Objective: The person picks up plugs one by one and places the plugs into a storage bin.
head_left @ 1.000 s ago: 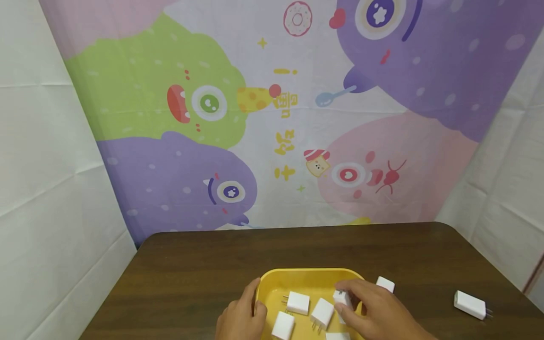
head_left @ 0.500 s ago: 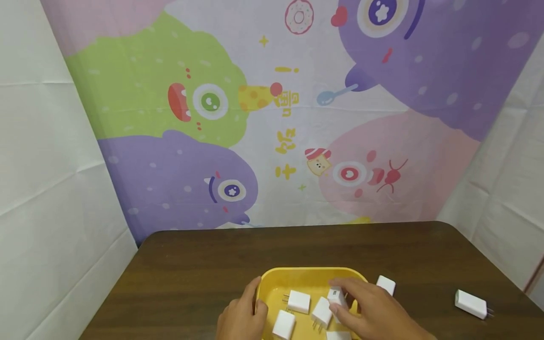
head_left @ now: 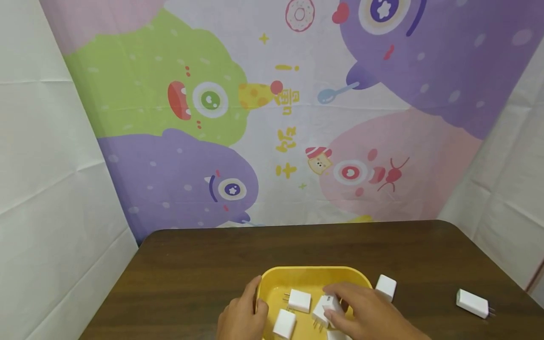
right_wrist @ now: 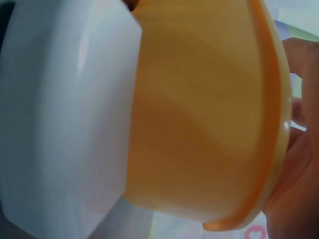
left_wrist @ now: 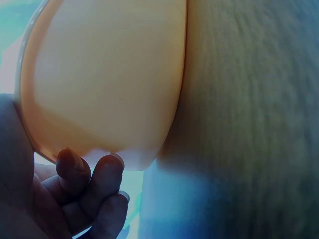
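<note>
- Your left hand [head_left: 242, 311] grips the left side of the yellow tray [head_left: 314, 268], fingers bent against its outer wall.
- Your right hand [head_left: 365, 309] pinches a white charger [head_left: 332, 303] between thumb and fingers, over the tray's right half; you have the two hands well apart.
- Below it, partly covered, lies a second charger [head_left: 319, 312]; whether they touch, you cannot tell.
- Also in your tray: an upper charger [head_left: 299, 301], a lower-left charger [head_left: 284, 324] and a cut-off charger [head_left: 337, 335].
- On your dark table [head_left: 204, 269], a near charger [head_left: 386, 287] sits just beside the tray, a far charger [head_left: 472, 303] farther right.
</note>
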`<state>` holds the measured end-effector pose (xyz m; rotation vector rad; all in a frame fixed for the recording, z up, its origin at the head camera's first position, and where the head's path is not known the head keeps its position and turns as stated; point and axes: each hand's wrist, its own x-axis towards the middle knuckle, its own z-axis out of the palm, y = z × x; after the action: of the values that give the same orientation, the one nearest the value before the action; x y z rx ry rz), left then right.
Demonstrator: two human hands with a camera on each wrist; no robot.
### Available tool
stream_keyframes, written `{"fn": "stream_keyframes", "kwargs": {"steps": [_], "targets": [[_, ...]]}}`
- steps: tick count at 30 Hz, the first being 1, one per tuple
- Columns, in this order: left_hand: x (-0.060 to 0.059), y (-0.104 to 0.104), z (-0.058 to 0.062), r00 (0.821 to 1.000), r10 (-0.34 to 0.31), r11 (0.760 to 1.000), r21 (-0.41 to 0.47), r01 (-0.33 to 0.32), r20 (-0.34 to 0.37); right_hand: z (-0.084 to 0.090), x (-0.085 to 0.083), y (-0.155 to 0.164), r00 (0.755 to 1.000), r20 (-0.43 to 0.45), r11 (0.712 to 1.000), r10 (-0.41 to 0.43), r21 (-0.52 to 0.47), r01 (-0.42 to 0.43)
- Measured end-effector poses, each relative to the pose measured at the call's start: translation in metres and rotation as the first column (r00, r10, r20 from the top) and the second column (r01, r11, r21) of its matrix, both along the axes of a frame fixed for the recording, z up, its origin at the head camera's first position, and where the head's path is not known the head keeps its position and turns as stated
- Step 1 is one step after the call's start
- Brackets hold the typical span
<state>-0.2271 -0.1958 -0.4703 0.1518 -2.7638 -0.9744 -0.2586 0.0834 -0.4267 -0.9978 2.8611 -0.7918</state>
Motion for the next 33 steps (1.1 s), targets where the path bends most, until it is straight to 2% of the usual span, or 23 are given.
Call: {"fn": "stream_keyframes", "kwargs": {"steps": [6,12,20,26,31,33], "targets": [[0.0,0.0,-0.001,1.0,-0.004,1.0,0.001,0.004,-0.009,0.002,-0.001,-0.001,0.997,0.068,1.0,-0.021,0.024,0.019],[0.0,0.0,-0.001,1.0,-0.014,1.0,0.003,0.014,0.001,0.003,-0.003,-0.002,0.997,0.081,0.999,0.004,0.045,-0.008],[-0.001,-0.001,0.0,1.0,-0.018,1.0,0.005,0.017,0.01,0.001,-0.003,-0.004,0.977,0.209,0.999,-0.033,0.033,0.027],[-0.001,0.0,0.001,1.0,0.005,1.0,-0.002,-0.005,0.0,0.0,-0.005,-0.005,0.996,0.084,0.996,0.0,0.09,-0.007],[0.0,0.0,0.001,1.0,0.007,1.0,-0.006,-0.007,-0.006,-0.006,-0.005,-0.005,0.993,0.114,0.998,0.011,0.062,-0.019],[0.0,0.0,0.001,1.0,0.005,1.0,-0.005,-0.005,-0.002,-0.009,-0.006,-0.005,0.995,0.101,0.998,0.025,0.054,-0.03]]}}
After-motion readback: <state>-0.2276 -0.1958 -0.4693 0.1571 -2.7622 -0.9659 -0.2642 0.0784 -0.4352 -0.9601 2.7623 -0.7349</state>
